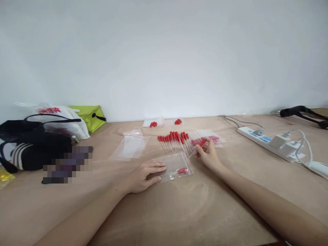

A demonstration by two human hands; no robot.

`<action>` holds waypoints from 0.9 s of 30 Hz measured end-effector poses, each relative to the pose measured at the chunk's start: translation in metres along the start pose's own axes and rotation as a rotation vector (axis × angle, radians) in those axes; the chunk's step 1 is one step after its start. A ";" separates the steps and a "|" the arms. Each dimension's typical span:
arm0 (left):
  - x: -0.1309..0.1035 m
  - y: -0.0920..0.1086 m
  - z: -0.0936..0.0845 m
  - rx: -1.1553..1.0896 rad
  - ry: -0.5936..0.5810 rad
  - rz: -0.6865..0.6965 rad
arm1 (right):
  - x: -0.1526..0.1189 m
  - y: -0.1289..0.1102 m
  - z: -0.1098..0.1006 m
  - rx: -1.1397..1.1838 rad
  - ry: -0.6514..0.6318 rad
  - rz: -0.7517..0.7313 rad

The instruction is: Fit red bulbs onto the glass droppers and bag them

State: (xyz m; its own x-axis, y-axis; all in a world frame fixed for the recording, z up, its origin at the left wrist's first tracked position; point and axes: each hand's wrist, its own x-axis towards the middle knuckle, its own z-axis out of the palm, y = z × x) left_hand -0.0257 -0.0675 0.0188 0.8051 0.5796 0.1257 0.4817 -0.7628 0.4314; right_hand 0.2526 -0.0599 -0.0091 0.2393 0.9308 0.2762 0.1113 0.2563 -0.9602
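My left hand (pixel 147 175) lies on the left part of a clear zip bag (pixel 171 163), fingers stretched out and thumb apart. Inside that bag, near its right end, is a dropper with a red bulb (pixel 182 170). Between the fingers of my right hand (pixel 208 154) is another red-bulbed dropper (pixel 201 144), its thin clear stem pointing down-left toward the bag's right edge. Just beyond the bag, several loose droppers (pixel 174 138) lie side by side, bulbs away from me. Filled bags of red-bulbed droppers (pixel 214 139) lie behind my right hand, partly covered by it.
Flat clear bags (pixel 133 145) lie left of the droppers. Two bags with small red pieces (pixel 153 124) sit near the wall. A white power strip (pixel 266 141) with plugs and cables is at right. A black bag (pixel 41 150) and a lime-green bag (pixel 88 116) stand at left.
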 end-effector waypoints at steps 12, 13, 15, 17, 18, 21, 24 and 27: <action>0.000 0.005 -0.002 -0.046 0.028 -0.013 | -0.019 -0.003 0.012 0.063 -0.415 0.182; 0.000 0.004 -0.002 -0.045 0.026 -0.013 | -0.019 -0.003 0.011 -0.001 -0.461 0.155; 0.000 0.003 -0.001 -0.040 0.021 -0.013 | -0.021 -0.005 0.010 -0.148 -0.559 0.046; 0.001 0.002 -0.001 -0.032 0.013 -0.018 | -0.021 -0.010 0.010 -0.285 -0.644 -0.118; 0.000 0.002 0.000 -0.027 0.012 -0.019 | -0.020 -0.013 0.009 -0.335 -0.680 -0.196; 0.000 0.000 0.000 -0.012 0.018 -0.005 | -0.009 -0.018 0.005 -0.451 -0.708 -0.264; 0.000 0.000 0.001 -0.005 0.022 0.004 | 0.017 -0.016 0.001 -0.603 -0.487 -0.193; 0.000 -0.001 0.001 -0.008 0.018 -0.005 | 0.048 -0.011 0.003 -0.800 -0.239 -0.137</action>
State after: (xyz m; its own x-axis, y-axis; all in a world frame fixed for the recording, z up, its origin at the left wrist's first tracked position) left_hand -0.0259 -0.0670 0.0175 0.7966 0.5882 0.1395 0.4828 -0.7579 0.4388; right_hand 0.2594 -0.0175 0.0144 -0.0266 0.9582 0.2848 0.7955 0.1928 -0.5744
